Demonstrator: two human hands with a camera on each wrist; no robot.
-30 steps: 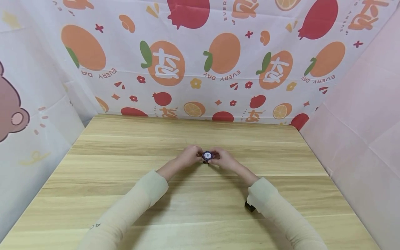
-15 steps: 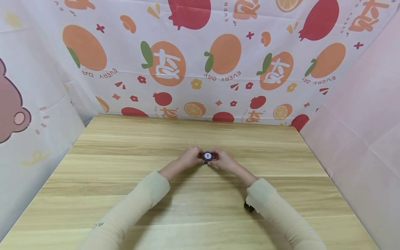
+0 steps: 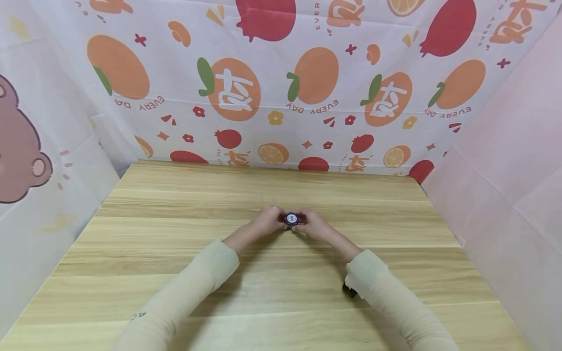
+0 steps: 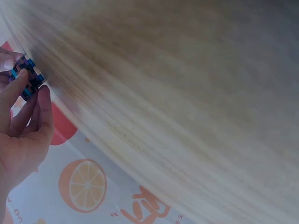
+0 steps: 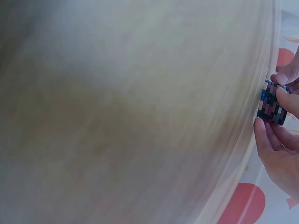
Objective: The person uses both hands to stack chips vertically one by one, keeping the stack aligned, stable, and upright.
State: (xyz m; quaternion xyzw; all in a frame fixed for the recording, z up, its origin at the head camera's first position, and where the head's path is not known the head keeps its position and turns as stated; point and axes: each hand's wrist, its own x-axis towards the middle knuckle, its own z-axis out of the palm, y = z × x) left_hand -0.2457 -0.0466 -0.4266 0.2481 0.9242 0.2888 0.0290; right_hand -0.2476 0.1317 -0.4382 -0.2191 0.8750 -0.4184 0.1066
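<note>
A short stack of poker chips (image 3: 291, 219) stands on the table between both hands, its top chip dark blue with a white printed centre. Along its side, in the left wrist view, the stack (image 4: 32, 83) shows dark, blue, purple and pale edge blocks. My left hand (image 3: 267, 220) grips it from the left with thumb and fingers. From the other side my right hand (image 3: 314, 223) holds it the same way. In the right wrist view the right thumb lies along the side of the stack (image 5: 271, 103), with fingertips at its base.
The light wood table (image 3: 281, 292) spreads around the hands. Behind it hangs a fruit-print curtain (image 3: 281, 87), with a bear-print curtain (image 3: 66, 122) at left and a pink one (image 3: 505, 170) at right. A small black object (image 3: 349, 290) shows beside the right sleeve.
Both hands keep their grip on the chip stack, shifting only very slightly. The bear print on the left curtain has moved to the right.
</note>
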